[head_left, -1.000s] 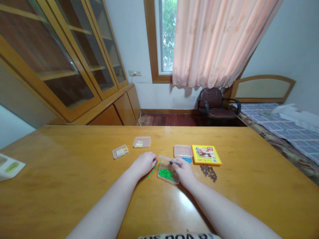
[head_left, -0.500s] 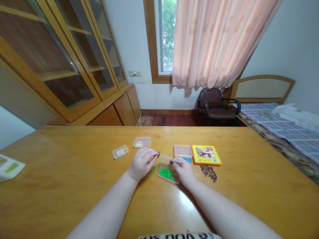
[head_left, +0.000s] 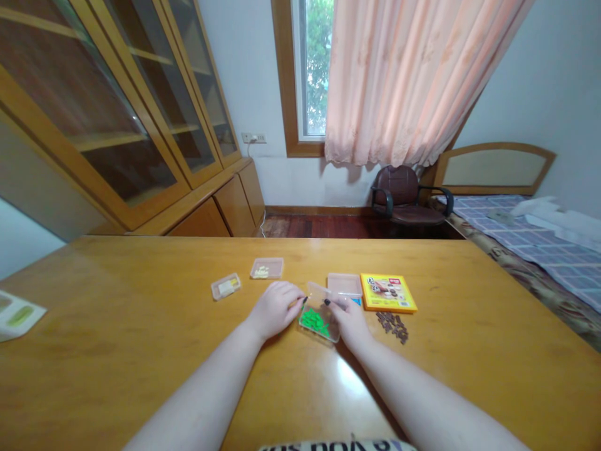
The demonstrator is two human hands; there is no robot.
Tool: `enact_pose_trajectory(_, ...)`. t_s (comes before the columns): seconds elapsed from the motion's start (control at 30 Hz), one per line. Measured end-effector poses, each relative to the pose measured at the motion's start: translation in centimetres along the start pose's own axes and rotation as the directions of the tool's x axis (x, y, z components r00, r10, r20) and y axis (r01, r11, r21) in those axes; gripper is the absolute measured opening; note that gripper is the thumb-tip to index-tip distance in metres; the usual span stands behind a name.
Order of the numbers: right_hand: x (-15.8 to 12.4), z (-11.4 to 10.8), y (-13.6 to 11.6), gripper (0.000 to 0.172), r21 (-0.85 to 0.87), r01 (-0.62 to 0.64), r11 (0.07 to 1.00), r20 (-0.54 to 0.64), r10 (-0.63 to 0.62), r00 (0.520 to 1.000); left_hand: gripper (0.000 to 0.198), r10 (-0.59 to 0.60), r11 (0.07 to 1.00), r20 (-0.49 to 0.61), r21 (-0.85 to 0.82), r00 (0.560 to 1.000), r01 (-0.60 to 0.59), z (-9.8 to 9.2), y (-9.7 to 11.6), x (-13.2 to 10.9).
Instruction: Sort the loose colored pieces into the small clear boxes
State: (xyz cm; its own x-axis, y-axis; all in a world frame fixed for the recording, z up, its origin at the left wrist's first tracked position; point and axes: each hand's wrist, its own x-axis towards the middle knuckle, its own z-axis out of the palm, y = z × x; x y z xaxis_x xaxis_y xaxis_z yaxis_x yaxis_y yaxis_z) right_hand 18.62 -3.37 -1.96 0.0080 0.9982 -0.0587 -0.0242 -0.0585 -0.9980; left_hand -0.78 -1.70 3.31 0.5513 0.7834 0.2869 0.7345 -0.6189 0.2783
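Observation:
A small clear plastic box (head_left: 319, 339) with its lid raised holds a heap of bright green pieces (head_left: 313, 321). My right hand (head_left: 352, 322) grips the right side of this box, thumb by the lid. At the box's left edge, my left hand (head_left: 278, 308) is low over the table with its fingers curled together and the thumb against the box's corner. Whatever is under or between those left fingers is hidden. Behind my right hand, some blue pieces (head_left: 356, 301) show beside a clear tray (head_left: 345, 284).
A yellow picture box (head_left: 389, 293) lies right of the tray, with a pile of brown pieces (head_left: 393, 327) in front. Further left are a clear tray (head_left: 275, 265) with cream pieces and a small clear case (head_left: 225, 287). A white-and-green object (head_left: 21, 316) sits at the far left.
My left hand has come down from the lid's corner to the table at the box's left, covering the loose green pieces there. The lid has tilted further up. My right hand keeps its grip.

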Motion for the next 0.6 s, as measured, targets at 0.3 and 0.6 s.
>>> enact_pose_trajectory(0.3,0.1,0.1,-0.2,0.022,0.170,-0.070,0.983,-0.080,0.085,0.993,0.065,-0.370,0.925,0.300,0.200,0.879,0.322,3.2,0.6,-1.1)
enact_pose_trajectory(0.6,-0.1,0.0,-0.7,0.021,0.179,-0.068,0.981,-0.094,0.086,0.992,0.064,-0.129,0.992,0.518,0.057,0.846,0.116,3.3,2.1,-1.1)
